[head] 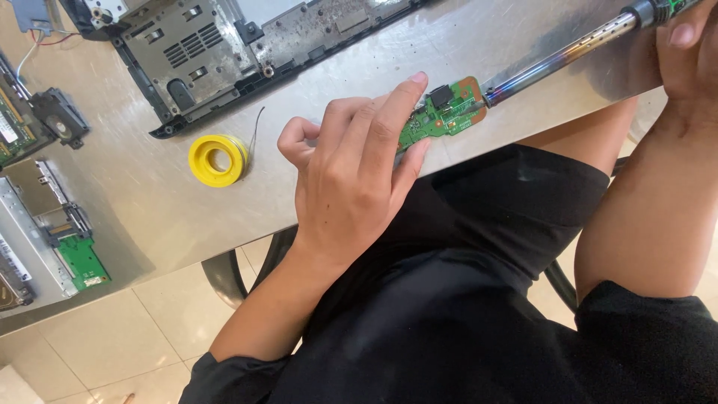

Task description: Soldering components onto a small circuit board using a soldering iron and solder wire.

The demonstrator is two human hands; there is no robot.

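Left hand (348,176) lies closest, its grip pinching a small green circuit board (441,112) against the bench (149,202). Right hand (684,45) clenches a soldering iron (561,56), tip touching the board's edge. Yellow solder spool (218,159) lies near.

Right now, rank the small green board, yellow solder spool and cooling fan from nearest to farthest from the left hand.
1. Small green board: under the left hand fingertips, at the table edge.
2. Yellow solder spool: to the hand's left in the picture.
3. Cooling fan: far left.

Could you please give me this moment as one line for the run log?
left hand: pins small green circuit board on table | right hand: holds soldering iron, tip at board | nearby: yellow solder spool
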